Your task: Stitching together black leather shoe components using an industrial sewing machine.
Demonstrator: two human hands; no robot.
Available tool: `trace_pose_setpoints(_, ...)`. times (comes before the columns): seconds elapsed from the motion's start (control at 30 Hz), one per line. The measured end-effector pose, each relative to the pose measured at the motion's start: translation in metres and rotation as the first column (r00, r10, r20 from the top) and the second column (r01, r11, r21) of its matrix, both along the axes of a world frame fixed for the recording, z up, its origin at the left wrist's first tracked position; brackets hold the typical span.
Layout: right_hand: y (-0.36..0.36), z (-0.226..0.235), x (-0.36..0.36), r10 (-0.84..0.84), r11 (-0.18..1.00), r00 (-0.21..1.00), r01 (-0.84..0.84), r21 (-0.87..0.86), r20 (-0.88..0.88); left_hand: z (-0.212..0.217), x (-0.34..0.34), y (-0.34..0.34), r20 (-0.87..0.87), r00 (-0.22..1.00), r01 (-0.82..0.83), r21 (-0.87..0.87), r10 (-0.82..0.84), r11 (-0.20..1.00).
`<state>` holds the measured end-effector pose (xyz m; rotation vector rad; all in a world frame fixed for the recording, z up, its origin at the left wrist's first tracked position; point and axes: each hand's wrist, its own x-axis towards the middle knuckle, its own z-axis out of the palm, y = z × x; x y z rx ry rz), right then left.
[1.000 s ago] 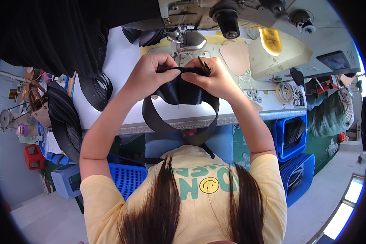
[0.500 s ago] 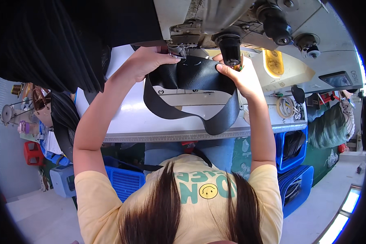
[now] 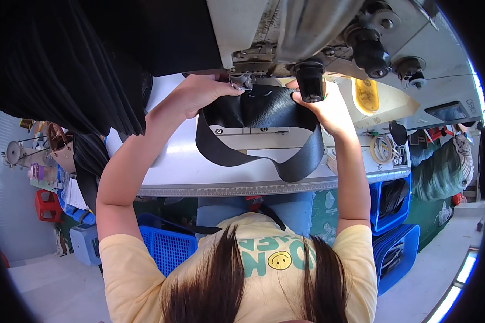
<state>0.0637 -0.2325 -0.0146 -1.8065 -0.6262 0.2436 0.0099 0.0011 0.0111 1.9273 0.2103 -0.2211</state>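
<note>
Black leather piece (image 3: 261, 110) stretched between the hands; left hand (image 3: 202, 94) and right hand (image 3: 326, 110) grip its edges.

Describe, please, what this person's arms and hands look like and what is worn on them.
Both forearms are bare, as are the left hand and right hand: no gloves, rings or watch visible. Short pale-yellow T-shirt sleeves cover only the shoulders and upper arms.

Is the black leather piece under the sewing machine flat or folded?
Folded: the black leather piece bulges up between both hands, its strap looping down.
</note>
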Motion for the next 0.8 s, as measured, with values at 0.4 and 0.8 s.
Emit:
trace_pose_setpoints(0.4,0.003,-0.001,0.014,0.02,0.991,1.0,-0.019,0.132,-0.006,-0.005,0.0,0.001,0.028,0.999,-0.037,-0.065,0.039,0.997)
trace_pose_setpoints(0.8,0.031,-0.002,-0.069,0.016,0.997,0.633,0.045,-0.058,0.774,-0.003,-0.008,0.001,0.012,1.0,-0.022,-0.238,0.025,0.971)
